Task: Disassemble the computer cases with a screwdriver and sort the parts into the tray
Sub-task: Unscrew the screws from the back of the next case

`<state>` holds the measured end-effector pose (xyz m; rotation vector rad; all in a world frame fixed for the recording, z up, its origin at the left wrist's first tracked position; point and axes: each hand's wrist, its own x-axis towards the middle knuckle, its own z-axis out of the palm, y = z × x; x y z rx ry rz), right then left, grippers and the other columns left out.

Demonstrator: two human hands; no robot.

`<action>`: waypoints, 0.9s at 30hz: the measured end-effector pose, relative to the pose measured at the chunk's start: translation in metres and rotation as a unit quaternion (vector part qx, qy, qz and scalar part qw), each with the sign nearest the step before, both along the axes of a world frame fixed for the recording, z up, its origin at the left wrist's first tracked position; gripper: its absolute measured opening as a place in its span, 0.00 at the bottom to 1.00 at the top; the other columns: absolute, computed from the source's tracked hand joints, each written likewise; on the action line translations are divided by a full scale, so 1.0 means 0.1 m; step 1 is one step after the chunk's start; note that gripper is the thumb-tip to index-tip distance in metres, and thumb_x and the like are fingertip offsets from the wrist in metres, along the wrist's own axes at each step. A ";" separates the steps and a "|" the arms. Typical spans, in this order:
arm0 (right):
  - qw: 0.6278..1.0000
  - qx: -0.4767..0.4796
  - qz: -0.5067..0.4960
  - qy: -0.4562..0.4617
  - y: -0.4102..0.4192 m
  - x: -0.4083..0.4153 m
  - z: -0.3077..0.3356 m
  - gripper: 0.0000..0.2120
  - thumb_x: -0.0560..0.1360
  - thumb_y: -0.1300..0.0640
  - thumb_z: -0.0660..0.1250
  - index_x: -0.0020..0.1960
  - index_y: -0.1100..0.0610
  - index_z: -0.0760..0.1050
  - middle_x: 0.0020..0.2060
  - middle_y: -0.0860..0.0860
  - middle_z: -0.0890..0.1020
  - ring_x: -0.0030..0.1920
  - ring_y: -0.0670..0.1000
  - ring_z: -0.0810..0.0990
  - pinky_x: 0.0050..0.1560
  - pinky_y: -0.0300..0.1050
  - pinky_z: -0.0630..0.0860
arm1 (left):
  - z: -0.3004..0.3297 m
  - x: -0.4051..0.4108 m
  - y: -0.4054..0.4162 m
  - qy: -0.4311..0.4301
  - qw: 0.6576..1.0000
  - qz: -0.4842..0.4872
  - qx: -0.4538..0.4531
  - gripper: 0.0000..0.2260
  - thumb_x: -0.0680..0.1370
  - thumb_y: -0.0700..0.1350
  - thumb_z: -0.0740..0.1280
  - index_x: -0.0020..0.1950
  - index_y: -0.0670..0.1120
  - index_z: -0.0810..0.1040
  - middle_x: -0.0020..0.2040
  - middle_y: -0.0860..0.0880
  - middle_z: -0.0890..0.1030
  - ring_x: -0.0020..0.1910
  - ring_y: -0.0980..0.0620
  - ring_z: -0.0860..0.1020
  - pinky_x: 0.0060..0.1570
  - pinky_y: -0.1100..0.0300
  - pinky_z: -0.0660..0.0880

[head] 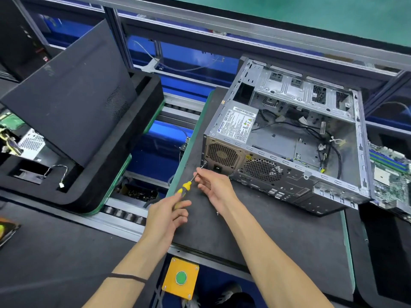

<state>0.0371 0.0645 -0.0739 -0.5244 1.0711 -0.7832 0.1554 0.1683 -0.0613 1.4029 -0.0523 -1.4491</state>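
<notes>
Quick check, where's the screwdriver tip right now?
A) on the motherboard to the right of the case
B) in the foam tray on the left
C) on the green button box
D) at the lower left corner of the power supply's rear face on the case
D: the screwdriver, its yellow handle gripped by the left hand and its shaft pinched by the right hand, has its tip at the lower left corner of the power supply on the back of the computer case.

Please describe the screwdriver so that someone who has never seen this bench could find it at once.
Find the open metal computer case lying on the dark mat. At its near left corner, below the power supply, a thin shaft meets the case. That is the screwdriver, the only tool with a yellow and black handle, held in the left hand.
</notes>
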 end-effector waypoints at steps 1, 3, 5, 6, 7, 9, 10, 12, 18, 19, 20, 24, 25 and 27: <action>1.000 0.000 0.000 -0.001 0.00 0.00 0.00 0.03 0.77 0.62 0.71 0.47 0.62 0.82 0.39 0.53 0.85 0.34 0.44 0.81 0.34 0.35 0.76 | 0.03 0.02 -0.01 0.054 0.998 0.009 0.010 0.14 0.82 0.47 0.64 0.58 0.37 0.77 0.40 0.40 0.85 0.23 0.54 0.73 0.21 0.64 0.71; 1.000 -0.001 -0.007 0.005 -0.01 0.01 0.00 0.03 0.77 0.63 0.71 0.47 0.63 0.82 0.38 0.53 0.85 0.34 0.44 0.81 0.33 0.35 0.76 | 0.04 0.06 -0.01 0.073 0.997 -0.017 0.012 0.18 0.83 0.55 0.62 0.57 0.39 0.76 0.45 0.38 0.85 0.24 0.53 0.73 0.20 0.63 0.70; 1.000 -0.006 -0.019 0.010 0.00 0.03 0.00 0.03 0.77 0.64 0.70 0.45 0.62 0.82 0.35 0.52 0.84 0.34 0.46 0.80 0.33 0.35 0.77 | 0.01 0.08 0.03 -0.040 0.998 -0.041 -0.006 0.19 0.79 0.56 0.69 0.58 0.41 0.76 0.47 0.39 0.84 0.27 0.51 0.75 0.23 0.60 0.72; 1.000 -0.008 -0.024 0.014 0.01 0.04 0.00 0.03 0.77 0.64 0.70 0.45 0.63 0.81 0.34 0.52 0.84 0.34 0.46 0.80 0.34 0.36 0.77 | 0.01 0.07 0.06 -0.094 0.995 -0.037 -0.016 0.17 0.77 0.51 0.72 0.58 0.40 0.76 0.46 0.39 0.81 0.29 0.51 0.75 0.24 0.59 0.73; 0.999 -0.009 -0.028 0.017 0.01 0.05 0.00 0.03 0.77 0.64 0.70 0.45 0.63 0.81 0.34 0.52 0.83 0.34 0.47 0.80 0.34 0.36 0.77 | 0.00 0.07 0.08 -0.120 0.992 -0.030 -0.022 0.15 0.77 0.47 0.72 0.57 0.39 0.76 0.45 0.38 0.80 0.28 0.51 0.74 0.24 0.59 0.72; 0.999 -0.009 -0.029 0.015 0.02 0.05 0.01 0.03 0.77 0.64 0.70 0.47 0.64 0.81 0.35 0.53 0.83 0.34 0.47 0.80 0.33 0.36 0.77 | -0.03 0.05 0.06 -0.095 0.995 -0.024 -0.007 0.11 0.81 0.44 0.67 0.54 0.36 0.77 0.38 0.40 0.80 0.24 0.53 0.71 0.20 0.62 0.68; 1.000 -0.009 -0.022 0.014 0.02 0.04 0.03 0.03 0.77 0.64 0.70 0.48 0.64 0.81 0.36 0.53 0.83 0.33 0.46 0.79 0.33 0.36 0.77 | -0.03 0.04 0.03 -0.049 0.999 -0.018 0.015 0.12 0.83 0.45 0.63 0.54 0.35 0.76 0.34 0.41 0.79 0.22 0.54 0.68 0.18 0.64 0.64; 1.000 -0.009 -0.007 0.024 0.02 0.05 0.05 0.06 0.77 0.63 0.70 0.52 0.65 0.81 0.37 0.54 0.83 0.32 0.46 0.78 0.32 0.35 0.76 | 0.00 0.03 0.00 0.048 0.998 -0.009 0.030 0.13 0.85 0.48 0.59 0.56 0.37 0.73 0.31 0.43 0.78 0.21 0.55 0.65 0.17 0.66 0.61; 0.999 0.002 -0.025 0.024 0.00 0.04 0.03 0.06 0.76 0.63 0.71 0.51 0.65 0.82 0.37 0.54 0.83 0.31 0.45 0.77 0.31 0.35 0.75 | 0.02 -0.09 0.12 -0.066 0.997 -0.038 -0.011 0.11 0.81 0.44 0.67 0.59 0.38 0.73 0.42 0.39 0.82 0.25 0.52 0.70 0.21 0.61 0.67; 1.000 0.004 -0.020 0.019 0.00 0.03 0.02 0.06 0.76 0.62 0.71 0.50 0.65 0.82 0.37 0.53 0.83 0.31 0.45 0.77 0.31 0.34 0.75 | 0.05 -0.09 0.08 -0.015 1.000 -0.025 0.001 0.11 0.83 0.45 0.63 0.60 0.37 0.73 0.39 0.39 0.82 0.23 0.53 0.69 0.20 0.63 0.66; 1.000 0.005 -0.018 0.016 -0.01 0.02 0.01 0.05 0.76 0.62 0.71 0.49 0.64 0.82 0.37 0.53 0.83 0.31 0.44 0.78 0.30 0.34 0.74 | 0.09 -0.08 0.05 0.041 0.999 -0.014 0.012 0.14 0.85 0.47 0.59 0.60 0.37 0.73 0.37 0.39 0.83 0.22 0.54 0.68 0.19 0.64 0.65; 0.999 0.012 -0.038 0.019 -0.01 0.04 -0.01 0.03 0.76 0.64 0.71 0.47 0.64 0.82 0.35 0.53 0.82 0.30 0.44 0.76 0.28 0.34 0.72 | 0.09 -0.08 0.05 -0.072 0.995 -0.062 -0.008 0.18 0.80 0.54 0.68 0.62 0.44 0.70 0.44 0.40 0.83 0.26 0.51 0.73 0.21 0.60 0.68; 0.999 0.014 -0.042 0.021 -0.01 0.05 -0.01 0.03 0.76 0.64 0.71 0.46 0.64 0.82 0.34 0.53 0.82 0.29 0.44 0.76 0.28 0.34 0.72 | 0.11 -0.09 0.09 -0.115 0.991 -0.062 -0.022 0.19 0.79 0.50 0.70 0.63 0.44 0.69 0.43 0.41 0.83 0.27 0.51 0.73 0.22 0.59 0.69; 0.999 0.016 -0.049 0.016 -0.01 0.05 -0.02 0.03 0.76 0.64 0.71 0.45 0.64 0.82 0.34 0.52 0.83 0.29 0.44 0.76 0.29 0.34 0.73 | 0.07 -0.06 0.09 -0.084 0.995 -0.059 -0.017 0.14 0.81 0.45 0.66 0.62 0.40 0.68 0.39 0.40 0.83 0.24 0.51 0.71 0.20 0.61 0.67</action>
